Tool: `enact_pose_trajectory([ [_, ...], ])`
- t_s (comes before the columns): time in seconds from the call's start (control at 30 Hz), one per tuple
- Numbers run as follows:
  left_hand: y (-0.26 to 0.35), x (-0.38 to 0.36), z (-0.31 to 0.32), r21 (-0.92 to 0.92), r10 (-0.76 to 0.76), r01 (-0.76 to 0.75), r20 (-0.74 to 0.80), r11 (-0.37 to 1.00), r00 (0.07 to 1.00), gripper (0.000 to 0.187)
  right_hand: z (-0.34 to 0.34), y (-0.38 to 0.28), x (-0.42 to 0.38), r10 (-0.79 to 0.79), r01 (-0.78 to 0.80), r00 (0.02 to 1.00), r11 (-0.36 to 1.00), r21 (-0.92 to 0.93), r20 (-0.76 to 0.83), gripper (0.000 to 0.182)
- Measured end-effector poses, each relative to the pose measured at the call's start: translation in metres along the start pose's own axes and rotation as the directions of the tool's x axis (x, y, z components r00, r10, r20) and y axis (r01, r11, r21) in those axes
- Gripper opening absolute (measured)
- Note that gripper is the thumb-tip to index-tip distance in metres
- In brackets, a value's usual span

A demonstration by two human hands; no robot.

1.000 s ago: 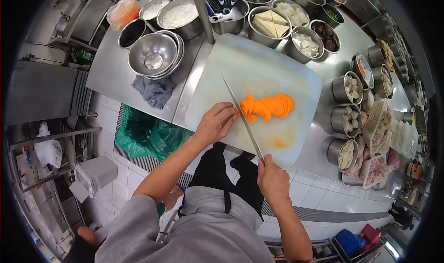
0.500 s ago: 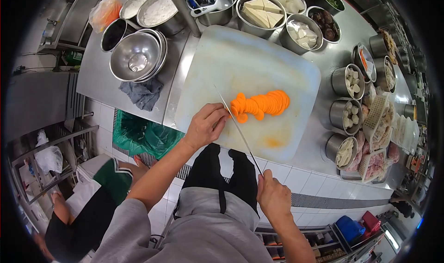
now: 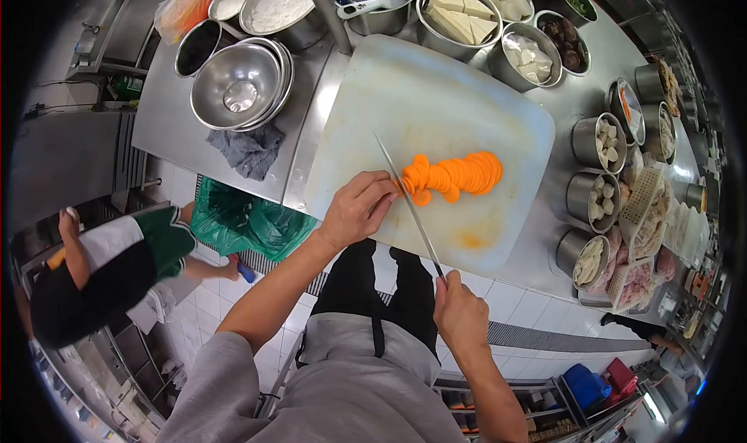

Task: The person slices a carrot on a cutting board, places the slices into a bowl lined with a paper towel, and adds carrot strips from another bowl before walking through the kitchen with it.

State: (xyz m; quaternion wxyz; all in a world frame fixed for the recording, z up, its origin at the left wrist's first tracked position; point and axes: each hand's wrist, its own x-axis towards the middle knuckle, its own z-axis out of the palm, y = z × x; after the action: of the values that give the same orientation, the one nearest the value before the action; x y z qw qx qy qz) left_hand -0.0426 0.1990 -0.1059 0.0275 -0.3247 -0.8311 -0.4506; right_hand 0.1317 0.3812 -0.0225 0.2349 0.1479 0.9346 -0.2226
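In the head view, sliced orange carrot (image 3: 471, 173) lies in an overlapping row on the white cutting board (image 3: 405, 85). A few looser rounds sit at its left end, beside the blade. My right hand (image 3: 461, 312) is closed around the handle of a long thin knife (image 3: 421, 226), whose blade slants up and left across the board. Just left of the blade, my left hand (image 3: 359, 208) has its fingers curled on the end of the carrot; that piece is mostly hidden under the fingertips.
Stacked steel bowls (image 3: 236, 87) and a grey cloth (image 3: 247, 149) lie left of the board. Tubs of tofu (image 3: 459, 22) and other food line the back and right. A green-lined bin (image 3: 241, 217) stands below the counter. Another person (image 3: 117, 264) is at the left.
The view has shifted slightly, so the board and carrot appear farther right. Both hands keep their holds at the carrot's left end. The person at the left has moved up in the view.
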Motion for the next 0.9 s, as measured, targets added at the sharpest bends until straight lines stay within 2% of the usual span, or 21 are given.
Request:
enact_pose_trajectory([
  [0.1, -0.001, 0.001, 0.000, -0.015, 0.013, -0.013, -0.004, 1.000, 1.000, 0.022, -0.011, -0.001, -0.014, 0.023, -0.022, 0.999, 0.999, -0.037, 0.032, 0.020],
  [0.17, 0.000, 0.002, 0.000, -0.010, 0.019, -0.019, -0.005, 1.000, 1.000, 0.022, -0.014, 0.000, -0.019, -0.035, 0.031, 0.999, 0.992, -0.126, -0.032, 0.022],
  [0.3, -0.001, 0.002, 0.000, 0.001, 0.033, -0.033, -0.008, 0.999, 0.999, 0.022, -0.019, 0.002, -0.021, -0.037, 0.034, 0.999, 0.992, -0.124, -0.021, 0.022],
  [0.37, -0.002, 0.001, 0.001, -0.001, 0.034, -0.034, -0.011, 0.999, 0.999, 0.022, -0.020, 0.001, -0.017, -0.009, 0.015, 0.999, 0.993, -0.118, 0.052, 0.022],
  [0.5, -0.002, 0.002, 0.000, -0.001, 0.026, -0.026, -0.007, 1.000, 1.000, 0.022, -0.002, 0.003, 0.002, -0.004, 0.009, 0.996, 0.998, -0.069, 0.084, 0.022],
  [0.57, -0.002, 0.000, 0.000, -0.010, 0.011, -0.011, 0.005, 1.000, 1.000, 0.022, 0.011, 0.004, 0.012, -0.018, 0.021, 0.999, 0.994, -0.109, 0.026, 0.022],
  [0.7, 0.000, 0.000, -0.002, -0.025, -0.008, 0.009, 0.033, 1.000, 0.999, 0.022, 0.017, 0.007, 0.024, -0.019, 0.022, 0.999, 0.997, -0.079, 0.034, 0.022],
  [0.77, -0.001, 0.002, -0.004, -0.026, 0.015, -0.015, 0.028, 1.000, 1.000, 0.022, 0.013, 0.016, 0.026, -0.100, 0.101, 0.995, 0.995, 0.019, -0.015, 0.022],
  [0.9, -0.005, 0.000, -0.004, -0.004, 0.058, -0.057, 0.037, 0.998, 0.998, 0.023, 0.002, 0.012, 0.007, -0.088, 0.088, 0.995, 0.996, -0.017, -0.044, 0.022],
])
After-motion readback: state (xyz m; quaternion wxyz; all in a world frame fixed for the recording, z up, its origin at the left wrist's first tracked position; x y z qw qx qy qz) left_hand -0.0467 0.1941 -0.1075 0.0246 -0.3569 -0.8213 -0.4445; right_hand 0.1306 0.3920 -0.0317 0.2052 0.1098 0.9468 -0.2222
